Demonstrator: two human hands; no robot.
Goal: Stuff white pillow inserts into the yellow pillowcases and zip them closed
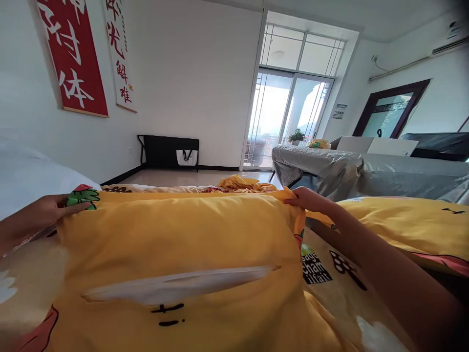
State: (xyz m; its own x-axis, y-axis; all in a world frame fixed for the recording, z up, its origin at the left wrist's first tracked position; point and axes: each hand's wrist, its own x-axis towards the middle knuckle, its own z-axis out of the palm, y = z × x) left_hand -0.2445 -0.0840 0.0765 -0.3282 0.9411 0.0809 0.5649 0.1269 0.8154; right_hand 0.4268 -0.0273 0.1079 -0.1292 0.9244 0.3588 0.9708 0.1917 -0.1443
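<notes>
A yellow pillowcase [176, 230] with a pillow inside spreads across the front of the view. Its long slit gapes, and the white pillow [183, 286] shows through it. My left hand [60, 209] pinches the far left corner, beside a green and red printed patch. At the far right corner, my right hand [304, 198] grips the fabric between thumb and fingers. Beneath the pillow lies a beige patterned sheet [340, 303] with brown and white prints.
To the right rests another yellow pillow [403, 220]. Crumpled yellow bedding [242, 183] lies beyond. Plastic-covered furniture [322, 161] stands at the back right, bearing a potted plant [296, 136] and a box [373, 145]. A white bag [186, 157] leans against a black folded panel [161, 151].
</notes>
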